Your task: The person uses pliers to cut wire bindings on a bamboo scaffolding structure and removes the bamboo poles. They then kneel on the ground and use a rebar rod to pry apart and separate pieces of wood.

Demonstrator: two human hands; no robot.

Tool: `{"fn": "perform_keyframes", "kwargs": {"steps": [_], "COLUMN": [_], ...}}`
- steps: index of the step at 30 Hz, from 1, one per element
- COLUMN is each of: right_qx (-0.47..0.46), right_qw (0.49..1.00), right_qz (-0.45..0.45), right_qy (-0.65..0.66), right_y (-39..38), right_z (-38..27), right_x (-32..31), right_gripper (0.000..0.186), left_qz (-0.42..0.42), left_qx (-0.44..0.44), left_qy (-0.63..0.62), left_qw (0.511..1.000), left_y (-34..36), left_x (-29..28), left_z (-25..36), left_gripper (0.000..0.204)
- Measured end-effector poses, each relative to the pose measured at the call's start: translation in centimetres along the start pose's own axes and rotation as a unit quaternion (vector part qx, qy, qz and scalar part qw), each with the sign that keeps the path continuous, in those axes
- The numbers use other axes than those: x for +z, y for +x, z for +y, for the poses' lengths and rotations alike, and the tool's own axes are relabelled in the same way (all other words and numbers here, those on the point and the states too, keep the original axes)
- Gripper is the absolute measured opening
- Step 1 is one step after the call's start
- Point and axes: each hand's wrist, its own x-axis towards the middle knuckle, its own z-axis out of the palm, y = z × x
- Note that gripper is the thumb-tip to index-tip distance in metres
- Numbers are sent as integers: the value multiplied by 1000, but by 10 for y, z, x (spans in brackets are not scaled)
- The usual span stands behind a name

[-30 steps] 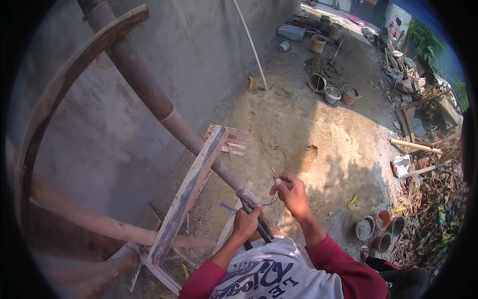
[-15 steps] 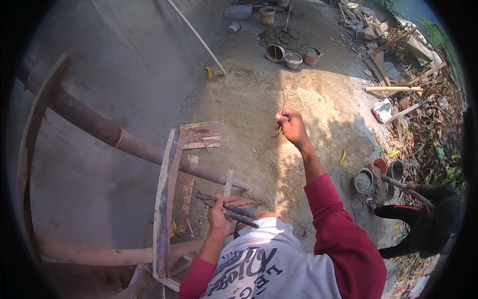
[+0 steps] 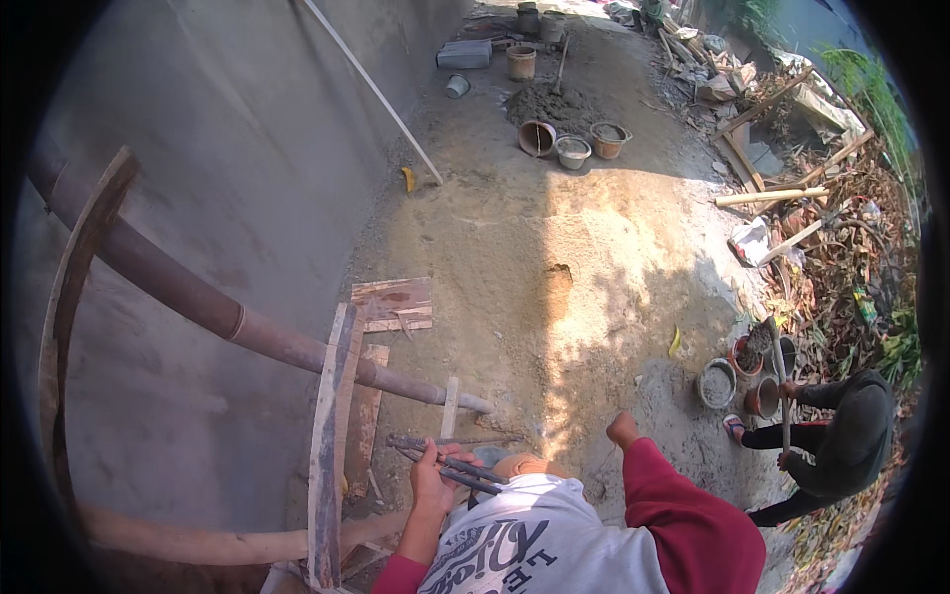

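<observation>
**High on the scaffold, left hand on the pliers**

I see open ground far below on the right: bare sandy dirt [image 3: 594, 247], sunlit, with room all across its middle. On the left a grey plastered wall [image 3: 218, 148] closes that side off. A rusty pipe [image 3: 257, 332] runs slantwise along it, ending near me, and a wooden plank [image 3: 327, 436] stands upright across the pipe, touching it. Scrap boards [image 3: 394, 302] lie on the dirt just beyond the plank.

Far off, buckets [image 3: 572, 148] sit beside a heap of mortar [image 3: 549, 101]. The right edge is cluttered with timber and dry leaves [image 3: 841, 238]. A second person [image 3: 841, 445] crouches near there with a long-handled tool [image 3: 779, 381], close to three small pots [image 3: 732, 371].

My left hand [image 3: 433, 485] is clenched around dark long-handled pliers [image 3: 445, 457], which lie crosswise just right of the plank, the handles reaching right past the hand. My right hand [image 3: 621, 429] is low, well apart from the pliers; it looks curled, but I cannot tell whether it holds anything.
</observation>
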Motion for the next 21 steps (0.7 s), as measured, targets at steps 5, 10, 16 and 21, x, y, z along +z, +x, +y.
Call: {"fn": "perform_keyframes", "kwargs": {"steps": [5,10,16,21], "right_qx": [98,14,11,-193], "right_qw": [951,924,995,955], "right_qz": [-269,-354,-35,221], "right_qy": [-112,-146,-92,-34], "right_y": [-146,-188,-78,20], "right_z": [168,148,31,-75], "right_x": [108,79,51,-37], "right_gripper": [16,18,15,13], "left_qz": [-46,-56,-64,53], "left_qx": [-11,13,35,130], "left_qy": [-35,-13,95,327], "left_qw": [998,998,993,935], "left_y": [-20,-35,-25,-8], "left_x": [9,13,49,54], "left_z": [17,30,58,76], "left_gripper": [50,44,35,32]}}
